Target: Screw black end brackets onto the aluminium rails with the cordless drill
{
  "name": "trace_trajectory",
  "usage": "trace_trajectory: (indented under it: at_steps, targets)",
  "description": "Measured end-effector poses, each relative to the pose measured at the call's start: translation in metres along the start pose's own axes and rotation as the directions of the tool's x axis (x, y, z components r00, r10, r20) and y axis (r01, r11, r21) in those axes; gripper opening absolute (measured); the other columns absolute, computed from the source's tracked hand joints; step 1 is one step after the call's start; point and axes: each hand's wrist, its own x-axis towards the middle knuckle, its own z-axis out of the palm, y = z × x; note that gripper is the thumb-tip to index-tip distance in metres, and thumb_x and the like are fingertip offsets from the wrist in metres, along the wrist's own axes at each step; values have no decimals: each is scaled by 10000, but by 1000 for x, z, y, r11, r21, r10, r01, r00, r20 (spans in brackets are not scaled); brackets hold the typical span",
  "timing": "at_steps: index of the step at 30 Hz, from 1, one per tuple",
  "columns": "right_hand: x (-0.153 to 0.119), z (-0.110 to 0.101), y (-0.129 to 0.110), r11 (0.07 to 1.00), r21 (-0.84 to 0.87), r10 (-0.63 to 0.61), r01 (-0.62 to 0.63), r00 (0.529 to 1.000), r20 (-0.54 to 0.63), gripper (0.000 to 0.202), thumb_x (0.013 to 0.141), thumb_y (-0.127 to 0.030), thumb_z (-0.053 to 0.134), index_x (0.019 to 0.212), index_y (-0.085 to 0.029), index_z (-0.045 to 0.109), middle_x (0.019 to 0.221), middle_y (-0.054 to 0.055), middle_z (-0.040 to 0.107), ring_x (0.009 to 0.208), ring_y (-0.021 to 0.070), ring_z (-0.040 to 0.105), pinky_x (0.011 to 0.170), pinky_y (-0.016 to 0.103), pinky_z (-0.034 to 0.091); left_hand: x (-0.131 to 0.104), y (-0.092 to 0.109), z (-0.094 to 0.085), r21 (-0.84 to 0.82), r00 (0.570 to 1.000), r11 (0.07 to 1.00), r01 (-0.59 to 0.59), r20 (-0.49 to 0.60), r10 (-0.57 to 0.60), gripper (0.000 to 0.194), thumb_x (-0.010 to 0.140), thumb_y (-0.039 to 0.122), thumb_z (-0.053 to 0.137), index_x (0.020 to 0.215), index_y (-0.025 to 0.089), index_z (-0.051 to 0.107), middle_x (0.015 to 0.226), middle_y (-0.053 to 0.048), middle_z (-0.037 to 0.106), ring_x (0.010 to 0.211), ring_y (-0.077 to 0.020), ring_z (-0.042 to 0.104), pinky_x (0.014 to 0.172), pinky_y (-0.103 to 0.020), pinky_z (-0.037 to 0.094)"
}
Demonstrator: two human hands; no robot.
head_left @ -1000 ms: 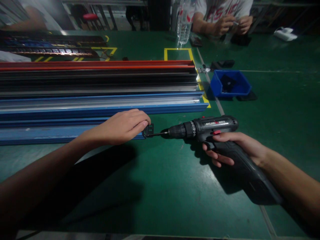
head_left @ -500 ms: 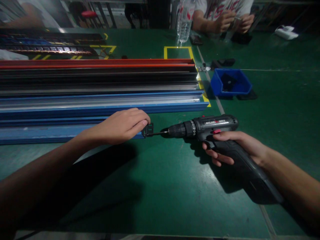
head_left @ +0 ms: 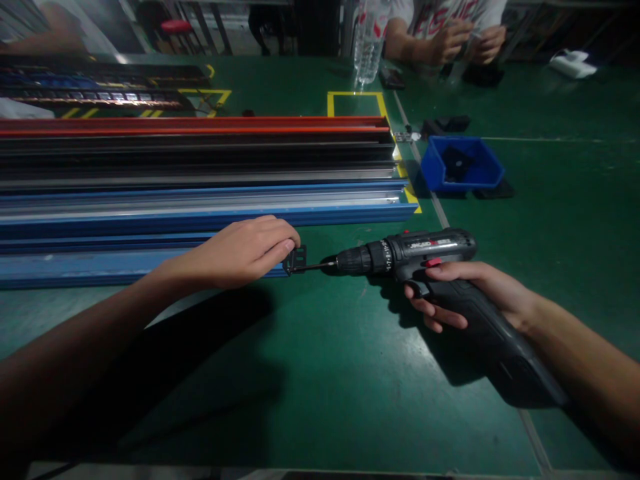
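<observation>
A black cordless drill [head_left: 430, 248] lies level in my right hand [head_left: 465, 287]. My fingers wrap its grip, with the index finger by the trigger. Its long thin bit [head_left: 315, 267] points left and reaches a small black end plate [head_left: 299, 257] with slots. That plate sits at the right end of the nearest blue metal profile [head_left: 100, 265]. Draped over this end is my left hand [head_left: 255, 250], closed around the profile, thumb and fingertips beside the plate. The hand hides most of the profile's end; whether a screw sits at the bit's tip is too small to tell.
Behind lie more long profiles: blue [head_left: 325, 215], black [head_left: 250, 157] and red [head_left: 240, 125]. A blue bin [head_left: 463, 163] with dark parts stands right of them. Farther back are a plastic bottle [head_left: 369, 53], a white device [head_left: 573, 65] and a co-worker's hands [head_left: 467, 43].
</observation>
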Motion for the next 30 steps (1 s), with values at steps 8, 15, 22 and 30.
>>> trace_trajectory:
  at_steps: [8, 15, 22, 30]
  targets:
    - [0, -1, -1, 1000, -2, -3, 3, 1000, 3, 338, 1039, -371, 657, 1132, -60, 751, 896, 73, 744, 579, 91, 640, 762, 275, 613, 0, 0, 1, -1, 1000, 1000, -9, -2, 9, 507, 1120, 448, 295, 1185, 192, 728, 1203, -89, 745, 1104, -266, 665, 984, -395, 488]
    - [-1, -2, 0, 1000, -9, -2, 2, 1000, -12, 333, 1041, -382, 647, 1130, -77, 745, 903, 70, 743, 573, 96, 634, 767, 278, 618, 0, 0, 0, 1, 1000, 1000, 1, 5, -2, 508, 1118, 452, 292, 1189, 198, 726, 1215, -87, 748, 1117, -266, 664, 995, -398, 493]
    - [0, -2, 0, 1000, 1, 6, -6, 1000, -12, 327, 1038, -363, 649, 1128, -70, 762, 901, 74, 749, 576, 91, 645, 768, 270, 620, 0, 1, 0, -5, 1000, 1000, 3, 5, -3, 507, 1117, 447, 298, 1187, 190, 729, 1209, -86, 745, 1113, -271, 663, 987, -398, 484]
    - [0, 0, 0, 1000, 6, 3, -3, 1000, -27, 316, 1027, -353, 666, 1112, -67, 772, 890, 79, 756, 567, 92, 647, 758, 269, 629, 0, -1, 1, -4, 1000, 1000, -6, 1, 6, 502, 1119, 444, 300, 1190, 187, 726, 1214, -87, 740, 1117, -270, 660, 997, -395, 473]
